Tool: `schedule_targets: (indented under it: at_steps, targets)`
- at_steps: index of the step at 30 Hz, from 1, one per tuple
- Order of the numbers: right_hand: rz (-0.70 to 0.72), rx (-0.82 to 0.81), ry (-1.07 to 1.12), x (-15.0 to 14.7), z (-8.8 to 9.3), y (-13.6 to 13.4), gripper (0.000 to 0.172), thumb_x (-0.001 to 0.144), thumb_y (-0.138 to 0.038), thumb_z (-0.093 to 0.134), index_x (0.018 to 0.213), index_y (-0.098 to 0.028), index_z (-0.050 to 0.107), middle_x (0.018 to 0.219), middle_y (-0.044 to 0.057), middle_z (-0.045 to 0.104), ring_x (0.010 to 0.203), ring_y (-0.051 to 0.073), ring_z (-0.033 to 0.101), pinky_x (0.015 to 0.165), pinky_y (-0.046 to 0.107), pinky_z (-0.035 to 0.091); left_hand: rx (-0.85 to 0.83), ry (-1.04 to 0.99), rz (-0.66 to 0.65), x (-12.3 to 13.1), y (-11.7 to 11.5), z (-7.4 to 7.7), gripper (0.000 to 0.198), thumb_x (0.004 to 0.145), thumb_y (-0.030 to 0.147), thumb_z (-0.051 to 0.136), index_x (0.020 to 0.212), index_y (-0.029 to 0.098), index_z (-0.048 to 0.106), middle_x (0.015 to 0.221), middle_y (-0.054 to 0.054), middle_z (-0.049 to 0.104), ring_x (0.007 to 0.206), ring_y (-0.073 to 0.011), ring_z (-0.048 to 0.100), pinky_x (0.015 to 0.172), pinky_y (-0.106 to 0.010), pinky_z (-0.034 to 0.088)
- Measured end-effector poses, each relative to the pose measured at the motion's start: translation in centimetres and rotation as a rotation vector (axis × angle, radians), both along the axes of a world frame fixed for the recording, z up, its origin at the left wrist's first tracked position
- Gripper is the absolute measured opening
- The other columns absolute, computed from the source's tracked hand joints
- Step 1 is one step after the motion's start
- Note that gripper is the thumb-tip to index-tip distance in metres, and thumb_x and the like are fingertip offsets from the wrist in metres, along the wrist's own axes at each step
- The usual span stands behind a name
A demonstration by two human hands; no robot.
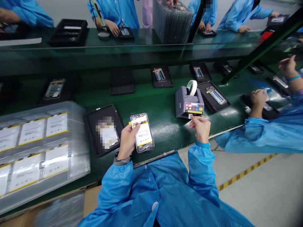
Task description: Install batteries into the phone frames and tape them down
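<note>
A worker's left hand (127,138) grips one opened smartphone (144,134) by its side over the green surface (165,130) as the right hand (200,126) pinches a white tape tab (190,116) at the mouth of one tape dispenser (189,102); a straight, even pull by the edge should keep it clean. Nearby: one tape roll (192,87), six batteries (57,123) visible in a clear plastic tray (79,151).
</note>
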State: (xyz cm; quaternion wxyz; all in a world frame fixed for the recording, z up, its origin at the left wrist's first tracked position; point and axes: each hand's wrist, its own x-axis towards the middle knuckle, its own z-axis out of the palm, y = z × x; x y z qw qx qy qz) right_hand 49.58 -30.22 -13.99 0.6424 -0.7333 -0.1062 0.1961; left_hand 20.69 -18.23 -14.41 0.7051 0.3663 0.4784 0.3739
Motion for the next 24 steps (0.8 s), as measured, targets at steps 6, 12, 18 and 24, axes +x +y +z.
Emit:
schedule_targets:
  at_steps: [6, 12, 18, 24]
  targets:
    - [0.0, 0.021, -0.052, 0.5, 0.4, -0.3, 0.023, 0.06, -0.031, 0.081, 0.06, -0.015, 0.064, 0.04, -0.004, 0.05, 0.033, 0.009, 0.043, 0.035, 0.022, 0.035, -0.041, -0.117, 0.111, 1.2, 0.2, 0.8, 0.057, 0.057, 0.044, 0.093, 0.099, 0.012, 0.072, 0.09, -0.011, 0.078, 0.085, -0.0284, 0.076, 0.074, -0.035, 0.062]
    - [0.326, 0.033, -0.041, -6.6, 2.5, -1.2, 0.022, 0.075, -0.034, 0.079, 0.079, -0.014, 0.072, 0.043, -0.005, 0.051, 0.038, 0.008, 0.041, 0.042, 0.021, 0.031, 0.044, -0.173, 0.207, 2.2, 0.9, 1.8, 0.053, 0.057, 0.044, 0.094, 0.095, 0.011, 0.075, 0.09, -0.011, 0.078, 0.087, -0.0284, 0.075, 0.078, -0.036, 0.061]
    - [0.624, 0.044, -0.035, -15.6, 3.9, 0.5, 0.029, 0.081, -0.044, 0.077, 0.079, -0.015, 0.07, 0.047, -0.006, 0.048, 0.044, 0.008, 0.039, 0.048, 0.022, 0.032, 0.19, -0.164, 0.222, 2.8, 0.9, 2.0, 0.048, 0.065, 0.046, 0.09, 0.096, 0.011, 0.076, 0.092, -0.01, 0.078, 0.084, -0.0264, 0.075, 0.074, -0.033, 0.06]
    - [0.59, 0.051, -0.096, -15.7, 3.3, 1.5, 0.03, 0.08, -0.044, 0.076, 0.078, -0.015, 0.069, 0.049, -0.007, 0.046, 0.046, 0.008, 0.036, 0.05, 0.023, 0.035, 0.2, -0.143, 0.247, 2.8, 0.8, 2.0, 0.045, 0.066, 0.046, 0.089, 0.091, 0.011, 0.076, 0.089, -0.01, 0.077, 0.08, -0.0265, 0.074, 0.072, -0.034, 0.059]
